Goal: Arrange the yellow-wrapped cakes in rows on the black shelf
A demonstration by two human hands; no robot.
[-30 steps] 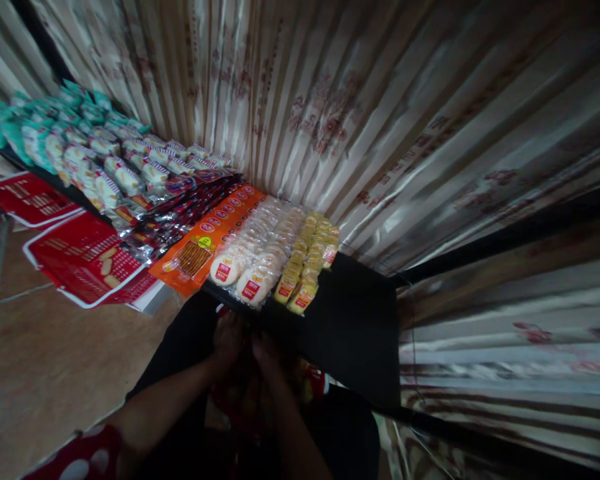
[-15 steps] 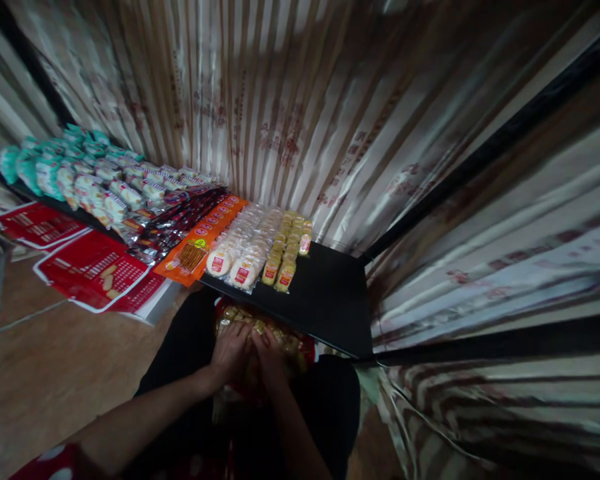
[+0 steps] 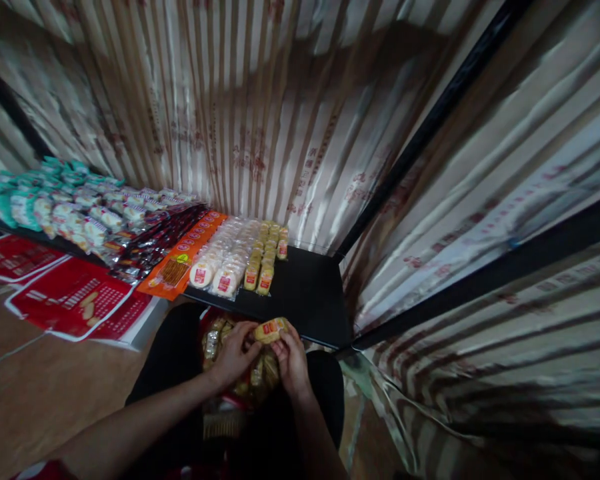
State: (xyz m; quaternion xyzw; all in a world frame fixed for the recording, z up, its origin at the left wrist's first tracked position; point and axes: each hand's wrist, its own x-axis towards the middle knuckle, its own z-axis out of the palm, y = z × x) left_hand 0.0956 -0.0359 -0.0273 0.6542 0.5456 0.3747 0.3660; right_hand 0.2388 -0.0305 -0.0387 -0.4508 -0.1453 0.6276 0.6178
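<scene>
Above my lap, both hands pinch a small yellow wrapped cracker pack [image 3: 271, 329] with a red and orange label. My left hand [image 3: 236, 355] grips its left end with the fingers and thumb. At its right end are the fingers of my right hand [image 3: 291, 357]. Beneath them, between my legs, lies an opened red bag [image 3: 205, 320] full of similar yellow wrapped packs [image 3: 260, 379]. On the black shelf just ahead, more of these yellow packs [image 3: 259, 267] stand in short rows. Part of the bag is hidden by my hands and forearms.
The black shelf [image 3: 313, 293] also bears white round wrapped crackers [image 3: 225, 280], an orange packet [image 3: 173, 272], dark wrapped sticks [image 3: 145, 243] and teal-and-white packs [image 3: 25, 207]. Red bags [image 3: 80, 300] jut out at its left front. Black poles [image 3: 395, 180] and a striped curtain [image 3: 260, 133] enclose it.
My hands were down in the bag among the packs. Now they are raised above it with one yellow cracker pack held between them. The view has shifted slightly right.
</scene>
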